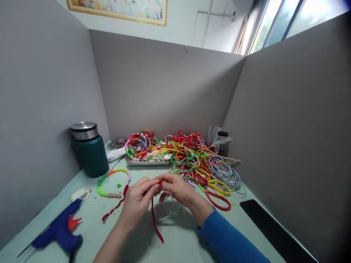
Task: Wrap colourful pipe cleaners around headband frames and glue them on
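left hand (pixel 139 200): thumb and forefinger drawn together, pinching the red fuzzy strand at the middle of the near table
right hand (pixel 177 189): reaching in from the right, fingertips meeting those opposite, closed about the same strand; blue sleeve (pixel 227 233) above the wrist
red fuzzy strand (pixel 155 220): between the fingertips at its upper part, lower length hanging toward the near side
second red length (pixel 113 212): lying left of the left hand, partly hidden there; cannot tell whether joined to the held one
multicoloured ring (pixel 102 181): flat on the table to the left, in green, yellow, orange and pink
glue gun (pixel 59 229): blue with an orange trigger, near left, nozzle beside a pale round pad (pixel 77 194)
bottle (pixel 91 157): teal with a steel lid, upright at far left
tray (pixel 148 163): far middle, filled with small pale pieces, several colourful rings (pixel 131 139) resting on top
strand pile (pixel 186 151): tangled at far right of the tray, many colours
grey cord (pixel 225 171): coiled against the pile's right side
black strip (pixel 270 228): flat at the right, along the partition (pixel 296 128)
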A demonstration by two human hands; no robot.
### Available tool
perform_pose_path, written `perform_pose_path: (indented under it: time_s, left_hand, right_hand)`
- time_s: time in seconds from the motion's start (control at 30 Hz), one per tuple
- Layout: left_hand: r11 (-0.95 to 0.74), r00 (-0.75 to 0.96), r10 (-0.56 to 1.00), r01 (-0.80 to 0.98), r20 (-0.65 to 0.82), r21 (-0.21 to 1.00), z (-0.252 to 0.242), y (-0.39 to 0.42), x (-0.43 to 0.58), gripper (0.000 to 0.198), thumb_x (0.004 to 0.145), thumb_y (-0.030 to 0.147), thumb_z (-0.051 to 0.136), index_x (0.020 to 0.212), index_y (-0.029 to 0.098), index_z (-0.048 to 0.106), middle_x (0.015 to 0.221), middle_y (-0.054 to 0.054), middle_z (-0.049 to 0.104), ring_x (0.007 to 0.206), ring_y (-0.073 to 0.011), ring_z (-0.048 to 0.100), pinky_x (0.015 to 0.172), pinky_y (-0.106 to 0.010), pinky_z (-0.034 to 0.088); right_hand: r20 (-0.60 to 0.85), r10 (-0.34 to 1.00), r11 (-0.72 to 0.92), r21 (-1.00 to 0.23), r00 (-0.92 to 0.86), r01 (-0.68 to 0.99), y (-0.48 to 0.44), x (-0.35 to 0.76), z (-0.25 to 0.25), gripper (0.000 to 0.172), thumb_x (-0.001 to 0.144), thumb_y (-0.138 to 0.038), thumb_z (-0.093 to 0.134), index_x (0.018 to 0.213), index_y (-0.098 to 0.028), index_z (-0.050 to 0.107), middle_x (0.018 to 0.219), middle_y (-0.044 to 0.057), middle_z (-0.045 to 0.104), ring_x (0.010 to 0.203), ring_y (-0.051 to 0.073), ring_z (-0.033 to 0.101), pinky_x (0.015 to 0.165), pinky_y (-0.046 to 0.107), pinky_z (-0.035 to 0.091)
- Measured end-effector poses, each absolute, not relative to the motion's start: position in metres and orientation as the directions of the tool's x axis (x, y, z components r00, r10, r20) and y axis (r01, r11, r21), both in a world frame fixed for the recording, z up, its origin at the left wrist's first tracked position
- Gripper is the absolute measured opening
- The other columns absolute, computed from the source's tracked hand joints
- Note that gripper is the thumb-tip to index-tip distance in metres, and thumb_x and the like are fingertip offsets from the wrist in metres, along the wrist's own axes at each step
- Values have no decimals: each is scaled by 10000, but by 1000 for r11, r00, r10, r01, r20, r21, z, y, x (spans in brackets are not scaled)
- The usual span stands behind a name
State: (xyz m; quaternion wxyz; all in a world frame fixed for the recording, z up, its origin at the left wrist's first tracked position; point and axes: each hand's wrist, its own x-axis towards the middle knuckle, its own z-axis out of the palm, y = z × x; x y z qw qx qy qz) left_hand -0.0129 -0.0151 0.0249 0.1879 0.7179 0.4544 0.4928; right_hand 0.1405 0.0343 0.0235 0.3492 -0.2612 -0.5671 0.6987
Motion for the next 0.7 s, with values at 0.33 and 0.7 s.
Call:
perform_pose_path:
  time_s: [0.33,0.7]
  left_hand:
    - [-395,70,914,370,399,841,24,-20,-10,191,863,296,485,1018,194,531,703,5,672,632,-130,603,581,-216,430]
    - [-354,64,931,400,360,845,21,-17,-9,188,830,291,506,986,197,548,700,6,702,622,-134,612,581,-210,425]
  right_hand:
    - [265,870,216,-963,-416,-162,34,143,35,249,786,-266,541,965,-181,692,1025,68,688,978,202,608,867,362,453]
    - [433,740,470,-880,-514,-66,22,147,43,337,862,-193,454,1153,-235,619,1179,53,617,1109,200,540,969,388,401]
